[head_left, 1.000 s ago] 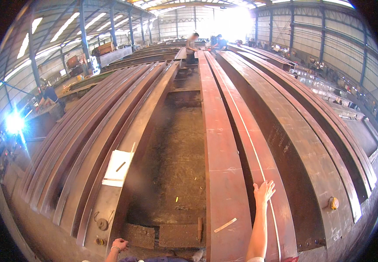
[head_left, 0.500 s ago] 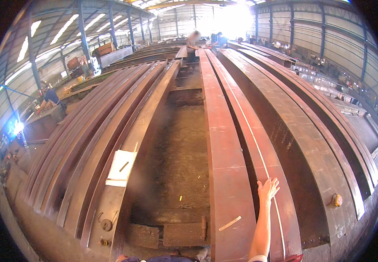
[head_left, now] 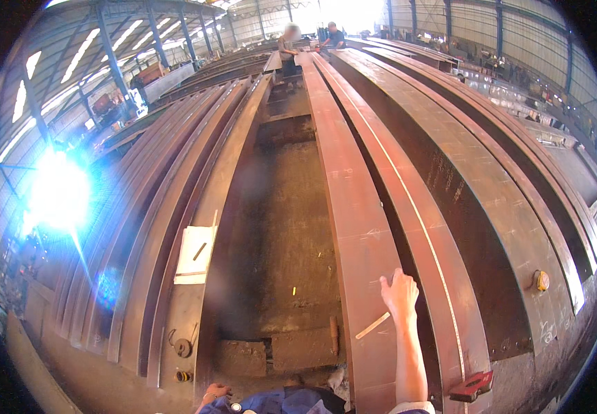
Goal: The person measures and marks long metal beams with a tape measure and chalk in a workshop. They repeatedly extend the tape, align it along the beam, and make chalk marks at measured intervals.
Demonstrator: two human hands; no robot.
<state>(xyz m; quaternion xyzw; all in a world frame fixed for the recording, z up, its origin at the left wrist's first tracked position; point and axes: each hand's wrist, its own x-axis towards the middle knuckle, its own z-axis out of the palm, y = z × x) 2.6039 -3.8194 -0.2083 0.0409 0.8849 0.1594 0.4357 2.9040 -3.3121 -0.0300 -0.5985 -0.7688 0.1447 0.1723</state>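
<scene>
My right hand (head_left: 400, 295) is over the reddish steel beam (head_left: 346, 221) right of the central gap, its fingers curled with the tips hidden. Whether it holds anything small cannot be made out. Just below it, a flat pale strip (head_left: 373, 326) lies slantwise on the same beam. Along the neighbouring beam (head_left: 422, 245) runs a long thin measuring tape (head_left: 419, 214). A red and black tool (head_left: 471, 386) sits over its near end. My left hand (head_left: 215, 393) shows only partly at the lower edge, near my blue clothing; its fingers are not clear.
Papers (head_left: 193, 257) with a dark stick lie on the left beam, nearer me a round disc (head_left: 182, 347) and a small yellow-black object (head_left: 184, 376). A yellow tape measure (head_left: 540, 280) rests on the right. Two people stand at the far end. Welding light (head_left: 58, 193) glares left.
My right hand has left the measuring tape, moved left to the neighbouring beam and curled its fingers. My left hand and the red tool show more now. The welding glare has grown.
</scene>
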